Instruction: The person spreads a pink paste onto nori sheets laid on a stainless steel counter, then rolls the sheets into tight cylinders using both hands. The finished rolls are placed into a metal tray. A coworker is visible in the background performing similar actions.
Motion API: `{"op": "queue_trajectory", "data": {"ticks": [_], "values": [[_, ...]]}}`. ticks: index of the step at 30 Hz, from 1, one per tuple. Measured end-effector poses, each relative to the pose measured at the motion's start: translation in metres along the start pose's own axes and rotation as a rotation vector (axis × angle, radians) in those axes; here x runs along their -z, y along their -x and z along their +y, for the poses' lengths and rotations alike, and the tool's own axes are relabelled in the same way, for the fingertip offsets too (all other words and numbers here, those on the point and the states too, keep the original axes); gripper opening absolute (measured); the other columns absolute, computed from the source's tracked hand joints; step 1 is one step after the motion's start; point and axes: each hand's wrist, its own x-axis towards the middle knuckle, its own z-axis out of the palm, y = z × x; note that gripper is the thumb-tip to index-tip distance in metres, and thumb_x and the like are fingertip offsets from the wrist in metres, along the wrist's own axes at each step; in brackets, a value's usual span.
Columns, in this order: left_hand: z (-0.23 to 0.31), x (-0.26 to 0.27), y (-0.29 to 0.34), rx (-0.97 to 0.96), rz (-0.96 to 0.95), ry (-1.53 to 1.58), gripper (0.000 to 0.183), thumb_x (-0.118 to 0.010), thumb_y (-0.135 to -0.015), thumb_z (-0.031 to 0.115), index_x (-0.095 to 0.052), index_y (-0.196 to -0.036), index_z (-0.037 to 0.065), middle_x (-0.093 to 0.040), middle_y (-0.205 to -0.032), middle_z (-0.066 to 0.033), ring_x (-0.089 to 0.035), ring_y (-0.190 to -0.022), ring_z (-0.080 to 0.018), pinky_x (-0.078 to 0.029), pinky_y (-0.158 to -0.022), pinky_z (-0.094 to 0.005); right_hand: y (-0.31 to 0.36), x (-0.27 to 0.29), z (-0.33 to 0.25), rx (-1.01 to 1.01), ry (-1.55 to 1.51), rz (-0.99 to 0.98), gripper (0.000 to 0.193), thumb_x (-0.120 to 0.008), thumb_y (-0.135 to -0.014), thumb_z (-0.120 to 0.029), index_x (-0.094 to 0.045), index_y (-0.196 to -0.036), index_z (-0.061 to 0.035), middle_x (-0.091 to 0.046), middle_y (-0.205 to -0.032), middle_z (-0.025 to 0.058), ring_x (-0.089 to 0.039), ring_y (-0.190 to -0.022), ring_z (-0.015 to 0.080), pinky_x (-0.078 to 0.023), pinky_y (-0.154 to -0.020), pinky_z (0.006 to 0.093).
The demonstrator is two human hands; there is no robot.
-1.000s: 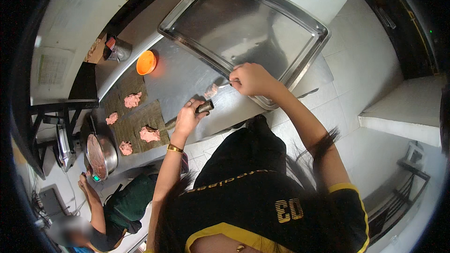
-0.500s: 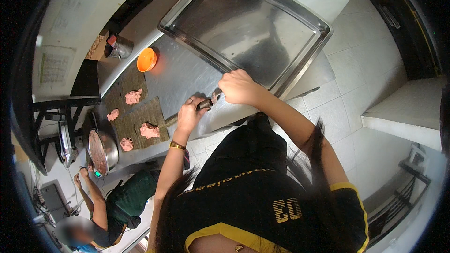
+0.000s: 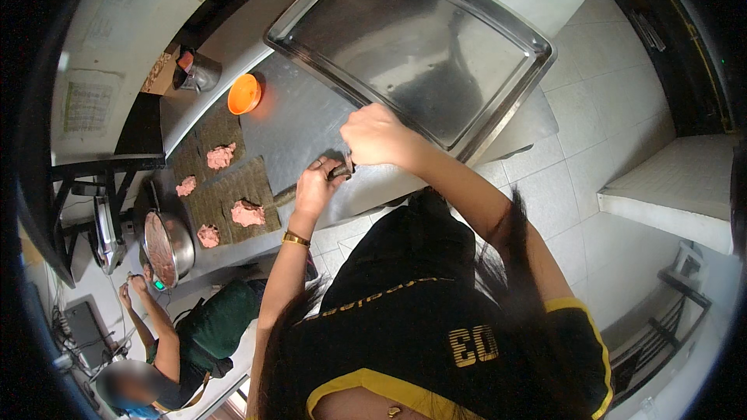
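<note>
My left hand (image 3: 313, 191) is closed around a dark seaweed roll (image 3: 340, 174) at the near edge of the steel table. Part of the roll shows on the far left side of the hand. My right hand (image 3: 375, 137) is a fist just beyond the roll's right end. A small greyish-pink piece juts below its fingers against that end; what the fist holds is mostly hidden. To the left lie dark green seaweed sheets (image 3: 259, 173), with mounds of pink paste (image 3: 247, 214) on them.
A large steel tray (image 3: 381, 39) covers the table's right part. An orange bowl (image 3: 244, 94) and a metal container (image 3: 204, 74) stand at the far left. Near the left end is a steel bowl (image 3: 180, 245) of pink paste, beside a co-worker's hands (image 3: 134, 286).
My right fist has moved left and slightly away from me, closer to the roll's end. The gap between my hands has narrowed. My left hand keeps its hold.
</note>
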Motion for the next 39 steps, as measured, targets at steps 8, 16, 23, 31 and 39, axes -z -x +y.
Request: {"op": "queue_trajectory", "data": {"ticks": [8,16,23,31,39], "values": [[0.005,-0.002,0.0,-0.041,0.028,-0.018,0.03,-0.077,-0.071,0.016,-0.068,-0.097,0.008,-0.065,-0.098,-0.0085,-0.064,-0.089,-0.0304,-0.053,-0.077,-0.0398,0.013,0.009,0.014,-0.089,-0.021,0.101,0.016,-0.066,-0.062,-0.018,-0.068,-0.065,-0.0017,-0.065,-0.069,0.0205,-0.067,-0.071,0.0353,-0.052,-0.063,0.0413],[0.002,-0.006,-0.002,-0.049,0.028,0.013,0.029,-0.077,-0.072,0.021,-0.068,-0.096,0.008,-0.066,-0.097,-0.0081,-0.064,-0.088,-0.0299,-0.053,-0.077,-0.0395,0.001,-0.022,0.003,-0.087,0.006,0.044,0.018,-0.068,-0.061,-0.021,-0.068,-0.064,-0.0035,-0.065,-0.069,0.0193,-0.066,-0.069,0.0356,-0.052,-0.062,0.0427],[-0.003,-0.004,0.01,-0.014,0.055,0.02,0.038,-0.076,-0.073,0.028,-0.066,-0.104,0.01,-0.063,-0.1,-0.0076,-0.061,-0.098,-0.0267,-0.051,-0.083,-0.0389,-0.013,0.02,0.006,-0.137,0.041,0.088,0.014,-0.067,-0.063,-0.019,-0.07,-0.071,-0.0083,-0.066,-0.074,0.0168,-0.065,-0.071,0.0348,-0.051,-0.065,0.0441],[-0.068,0.002,0.062,0.126,0.246,-0.052,0.043,-0.075,-0.072,0.032,-0.064,-0.108,0.012,-0.06,-0.104,-0.0087,-0.057,-0.104,-0.0265,-0.046,-0.088,-0.0393,-0.098,0.025,-0.035,0.183,-0.024,-0.082,0.024,-0.055,-0.075,-0.003,-0.071,-0.091,-0.0097,-0.068,-0.092,0.0114,-0.063,-0.092,0.0321,-0.048,-0.084,0.0442],[-0.047,-0.037,0.065,0.164,0.27,-0.065,0.044,-0.07,-0.077,0.037,-0.06,-0.11,0.009,-0.057,-0.115,-0.0113,-0.048,-0.117,-0.029,-0.04,-0.096,-0.0412,-0.182,-0.035,-0.13,0.788,0.372,-0.286,0.029,-0.054,-0.074,0.001,-0.072,-0.092,-0.0126,-0.062,-0.093,0.0053,-0.059,-0.095,0.0211,-0.04,-0.091,0.0322]]}}
